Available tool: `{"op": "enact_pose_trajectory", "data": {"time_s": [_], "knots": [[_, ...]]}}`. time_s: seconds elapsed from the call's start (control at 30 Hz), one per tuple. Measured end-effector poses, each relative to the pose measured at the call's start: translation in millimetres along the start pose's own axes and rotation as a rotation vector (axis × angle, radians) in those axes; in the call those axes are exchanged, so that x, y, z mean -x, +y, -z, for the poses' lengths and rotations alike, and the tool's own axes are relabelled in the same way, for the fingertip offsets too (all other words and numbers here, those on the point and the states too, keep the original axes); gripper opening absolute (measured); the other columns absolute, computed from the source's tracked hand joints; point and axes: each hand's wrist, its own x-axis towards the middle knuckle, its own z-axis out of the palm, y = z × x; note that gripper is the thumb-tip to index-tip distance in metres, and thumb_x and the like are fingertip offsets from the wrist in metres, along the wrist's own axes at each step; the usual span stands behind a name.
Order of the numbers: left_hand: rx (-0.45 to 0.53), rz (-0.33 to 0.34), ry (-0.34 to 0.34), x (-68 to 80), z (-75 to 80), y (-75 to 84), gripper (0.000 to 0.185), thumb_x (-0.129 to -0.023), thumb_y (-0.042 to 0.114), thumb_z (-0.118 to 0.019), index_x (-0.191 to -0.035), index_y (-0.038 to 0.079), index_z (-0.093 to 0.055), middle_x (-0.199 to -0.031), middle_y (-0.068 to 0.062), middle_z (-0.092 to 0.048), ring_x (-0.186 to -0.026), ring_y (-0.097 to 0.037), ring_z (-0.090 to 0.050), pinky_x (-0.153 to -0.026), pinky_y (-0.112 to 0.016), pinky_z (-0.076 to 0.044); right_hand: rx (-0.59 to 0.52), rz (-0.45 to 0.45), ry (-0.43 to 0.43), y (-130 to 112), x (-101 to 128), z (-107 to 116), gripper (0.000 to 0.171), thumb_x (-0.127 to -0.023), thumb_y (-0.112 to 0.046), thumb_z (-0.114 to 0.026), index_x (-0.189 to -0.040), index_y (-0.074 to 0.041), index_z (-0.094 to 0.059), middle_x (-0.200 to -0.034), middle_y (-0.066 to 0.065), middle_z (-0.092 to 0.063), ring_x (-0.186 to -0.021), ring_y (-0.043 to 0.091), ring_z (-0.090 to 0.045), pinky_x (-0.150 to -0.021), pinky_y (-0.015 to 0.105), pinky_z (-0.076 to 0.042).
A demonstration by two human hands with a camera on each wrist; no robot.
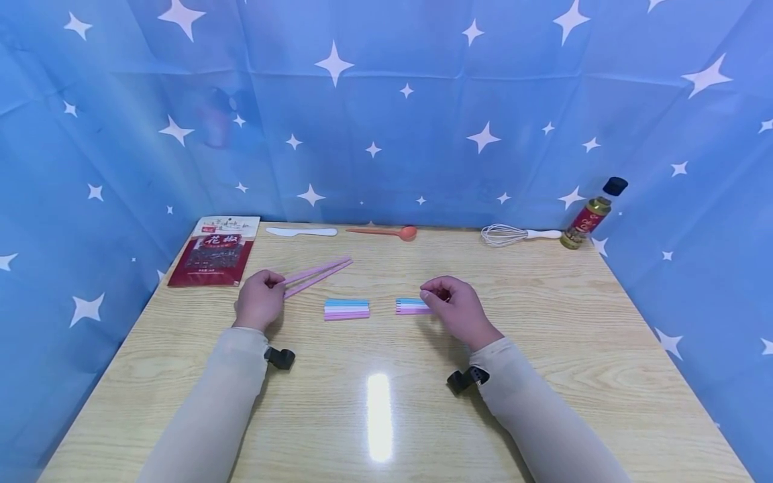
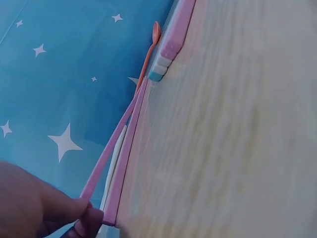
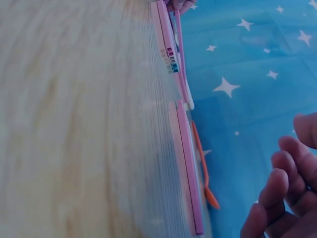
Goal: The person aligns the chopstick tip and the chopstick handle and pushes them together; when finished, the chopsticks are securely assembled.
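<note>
My left hand (image 1: 260,300) pinches the near end of a pink chopstick (image 2: 106,158) between thumb and finger, tilted up off the table. A second pink chopstick (image 2: 126,158) lies alongside on the tabletop, its end close to my fingers; the two converge at their far tips. Between my hands are two flat rows of short blue, white and pink sticks, a left row (image 1: 347,310) and a right row (image 1: 412,306). Above the right end of the right row hovers my right hand (image 1: 459,310), partly covering it. Its fingers are loosely bent and hold nothing in the right wrist view.
Along the wooden table's (image 1: 314,402) back edge lie a white knife (image 1: 302,232), an orange spoon (image 1: 407,233) and a whisk (image 1: 507,234). A red spice packet (image 1: 214,255) lies at the back left, an oil bottle (image 1: 584,221) stands back right. Blue star-patterned cloth (image 1: 386,100) hangs around.
</note>
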Motion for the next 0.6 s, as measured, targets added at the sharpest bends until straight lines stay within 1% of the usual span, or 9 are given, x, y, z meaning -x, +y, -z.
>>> {"op": "enact_pose_trajectory", "data": {"time_s": [0.13, 0.3, 0.4, 0.43, 0.5, 0.57, 0.6], "knots": [[-0.023, 0.006, -0.023, 0.6, 1.2, 0.7, 0.027, -0.107, 0.022, -0.054, -0.123, 0.007, -0.07, -0.118, -0.016, -0.067, -0.107, -0.036, -0.06, -0.097, -0.058, -0.033, -0.002, 0.003, -0.001, 0.5, -0.9, 0.1, 0.023, -0.103, -0.022, -0.07, -0.116, -0.004, -0.074, -0.099, 0.009, -0.067, -0.088, 0.026, -0.056, -0.073, 0.03, -0.048], [-0.033, 0.023, -0.036, 1.2, 1.9, 2.5, 0.029, -0.107, 0.022, -0.052, -0.124, 0.008, -0.071, -0.125, -0.017, -0.069, -0.114, -0.038, -0.061, -0.1, -0.061, -0.031, -0.008, -0.003, -0.002, 0.3, -1.5, 0.4, 0.023, -0.103, -0.023, -0.07, -0.115, -0.004, -0.074, -0.099, 0.009, -0.067, -0.087, 0.027, -0.056, -0.073, 0.03, -0.048], [-0.036, 0.022, -0.041, 2.1, 1.7, 3.5, 0.03, -0.107, 0.021, -0.051, -0.126, 0.008, -0.07, -0.125, -0.016, -0.068, -0.116, -0.038, -0.06, -0.102, -0.062, -0.03, -0.006, -0.014, -0.006, 1.0, -1.6, 0.6, 0.023, -0.103, -0.024, -0.07, -0.115, -0.005, -0.074, -0.099, 0.009, -0.066, -0.088, 0.027, -0.055, -0.073, 0.03, -0.048], [-0.04, 0.012, -0.043, 2.3, 1.3, 3.9, 0.031, -0.107, 0.021, -0.051, -0.126, 0.008, -0.07, -0.124, -0.016, -0.067, -0.115, -0.037, -0.06, -0.101, -0.061, -0.031, -0.004, -0.017, -0.007, 1.3, -1.7, 0.7, 0.023, -0.103, -0.024, -0.07, -0.115, -0.005, -0.074, -0.099, 0.009, -0.066, -0.088, 0.027, -0.055, -0.073, 0.03, -0.048], [-0.058, -0.041, -0.051, 2.9, -0.5, 5.0, 0.03, -0.106, 0.021, -0.051, -0.126, 0.009, -0.07, -0.121, -0.015, -0.067, -0.112, -0.035, -0.06, -0.1, -0.06, -0.032, 0.008, -0.02, -0.009, 1.5, -1.8, 1.2, 0.021, -0.103, -0.024, -0.07, -0.114, -0.006, -0.075, -0.098, 0.009, -0.066, -0.087, 0.026, -0.055, -0.073, 0.031, -0.048], [-0.075, -0.122, -0.078, 4.4, -3.5, 7.1, 0.028, -0.106, 0.021, -0.054, -0.124, 0.009, -0.071, -0.115, -0.013, -0.067, -0.104, -0.033, -0.061, -0.096, -0.055, -0.038, 0.029, -0.027, -0.021, 1.6, -1.9, 1.8, 0.019, -0.102, -0.023, -0.071, -0.111, -0.008, -0.076, -0.095, 0.008, -0.065, -0.084, 0.026, -0.055, -0.072, 0.032, -0.048], [-0.082, -0.17, -0.103, 5.7, -5.3, 9.1, 0.026, -0.106, 0.02, -0.055, -0.123, 0.009, -0.072, -0.112, -0.012, -0.068, -0.1, -0.031, -0.061, -0.093, -0.052, -0.041, 0.046, -0.033, -0.03, 1.6, -1.9, 2.2, 0.017, -0.101, -0.022, -0.071, -0.11, -0.008, -0.076, -0.092, 0.008, -0.065, -0.082, 0.025, -0.054, -0.071, 0.032, -0.047]]}}
